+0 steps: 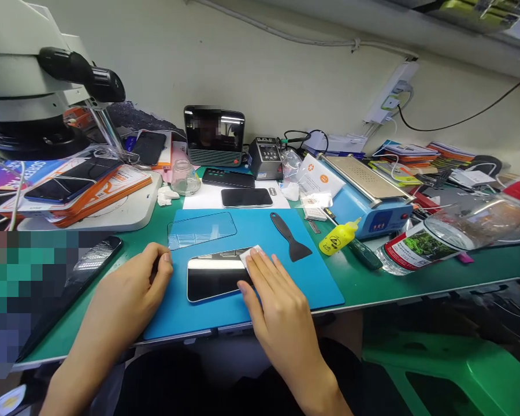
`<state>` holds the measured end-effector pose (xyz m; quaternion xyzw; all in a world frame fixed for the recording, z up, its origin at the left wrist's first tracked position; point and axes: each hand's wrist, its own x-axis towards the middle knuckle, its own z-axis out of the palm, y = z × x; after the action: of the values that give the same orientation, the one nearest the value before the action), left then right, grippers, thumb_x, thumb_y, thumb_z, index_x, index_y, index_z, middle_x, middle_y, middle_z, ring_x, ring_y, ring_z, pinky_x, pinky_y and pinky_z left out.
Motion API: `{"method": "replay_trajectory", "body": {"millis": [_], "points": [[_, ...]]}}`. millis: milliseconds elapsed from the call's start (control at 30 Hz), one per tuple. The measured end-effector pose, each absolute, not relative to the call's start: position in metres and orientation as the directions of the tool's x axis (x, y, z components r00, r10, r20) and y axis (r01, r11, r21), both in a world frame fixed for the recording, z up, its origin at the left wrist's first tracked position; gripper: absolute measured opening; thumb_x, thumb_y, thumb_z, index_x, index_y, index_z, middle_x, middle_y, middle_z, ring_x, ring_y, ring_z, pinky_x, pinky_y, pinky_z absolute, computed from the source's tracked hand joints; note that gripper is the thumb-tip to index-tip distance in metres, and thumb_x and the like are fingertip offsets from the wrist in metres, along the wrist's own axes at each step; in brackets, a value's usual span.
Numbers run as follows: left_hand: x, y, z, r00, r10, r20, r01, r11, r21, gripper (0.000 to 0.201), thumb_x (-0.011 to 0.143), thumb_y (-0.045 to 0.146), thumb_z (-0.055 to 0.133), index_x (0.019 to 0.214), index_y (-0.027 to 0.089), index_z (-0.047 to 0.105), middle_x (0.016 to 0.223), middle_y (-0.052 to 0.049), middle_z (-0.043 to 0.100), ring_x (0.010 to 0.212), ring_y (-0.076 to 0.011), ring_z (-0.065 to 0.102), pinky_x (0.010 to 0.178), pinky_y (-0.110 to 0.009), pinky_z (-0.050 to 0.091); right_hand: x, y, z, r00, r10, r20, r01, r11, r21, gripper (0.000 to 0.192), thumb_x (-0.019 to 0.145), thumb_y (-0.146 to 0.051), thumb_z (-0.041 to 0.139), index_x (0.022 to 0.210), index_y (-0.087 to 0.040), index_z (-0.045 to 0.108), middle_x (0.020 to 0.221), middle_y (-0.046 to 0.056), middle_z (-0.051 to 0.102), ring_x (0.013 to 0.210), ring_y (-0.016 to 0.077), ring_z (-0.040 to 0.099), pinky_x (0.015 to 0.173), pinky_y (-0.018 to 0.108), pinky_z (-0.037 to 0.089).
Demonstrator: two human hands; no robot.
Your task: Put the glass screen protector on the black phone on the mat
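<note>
A smartphone with a dark, shiny screen lies face up on the blue mat. My right hand presses a small white wipe onto the screen's right part, its fingers extended over the wipe and hiding that end of the phone. Left of the phone, my left hand is curled into a loose fist at the mat's edge, with nothing visible in it. Behind the phone lies a clear, dark-edged glass sheet. A black plastic scraper rests to the right on the mat.
A yellow squeeze bottle, a dark green screwdriver handle and a large plastic bottle stand or lie to the right. Behind them is a blue heating plate. Another phone lies behind the mat. A microscope overhangs the left.
</note>
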<state>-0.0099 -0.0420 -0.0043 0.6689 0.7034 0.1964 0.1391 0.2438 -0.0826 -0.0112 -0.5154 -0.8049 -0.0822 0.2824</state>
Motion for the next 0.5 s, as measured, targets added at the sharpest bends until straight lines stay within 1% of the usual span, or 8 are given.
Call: {"method": "replay_trajectory", "body": {"millis": [167, 367, 500], "points": [[-0.007, -0.041, -0.003, -0.046, 0.993, 0.109, 0.875, -0.013, 0.485, 0.034, 0.105, 0.05, 0.031, 0.094, 0.028, 0.053, 0.082, 0.0, 0.068, 0.077, -0.0258, 0.066, 0.07, -0.035, 0.039, 0.259, -0.106, -0.017, -0.357, 0.74, 0.57, 0.864, 0.494, -0.099, 0.045, 0.108, -0.017, 0.057, 0.153, -0.008, 0.058, 0.155, 0.012, 0.064, 0.147, 0.0261, 0.059, 0.124, 0.045, 0.051], [-0.007, -0.042, -0.004, -0.026, 0.989, 0.149, 0.872, -0.05, 0.486, 0.031, 0.107, 0.047, 0.032, 0.093, 0.027, 0.052, 0.081, 0.0, 0.068, 0.074, -0.0251, 0.065, 0.068, -0.035, 0.037, 0.245, -0.071, -0.011, -0.337, 0.776, 0.533, 0.868, 0.475, -0.143, 0.042, 0.113, -0.027, 0.051, 0.146, -0.007, 0.065, 0.15, 0.014, 0.067, 0.143, 0.0286, 0.063, 0.122, 0.05, 0.053], [-0.007, -0.042, -0.004, -0.001, 0.982, 0.189, 0.865, -0.094, 0.493, 0.03, 0.109, 0.044, 0.033, 0.091, 0.027, 0.05, 0.081, 0.0, 0.067, 0.074, -0.0249, 0.064, 0.067, -0.035, 0.036, 0.243, -0.072, -0.009, -0.332, 0.767, 0.549, 0.876, 0.466, -0.121, 0.041, 0.112, -0.027, 0.053, 0.146, -0.008, 0.065, 0.15, 0.014, 0.068, 0.141, 0.0293, 0.065, 0.12, 0.051, 0.056]]}}
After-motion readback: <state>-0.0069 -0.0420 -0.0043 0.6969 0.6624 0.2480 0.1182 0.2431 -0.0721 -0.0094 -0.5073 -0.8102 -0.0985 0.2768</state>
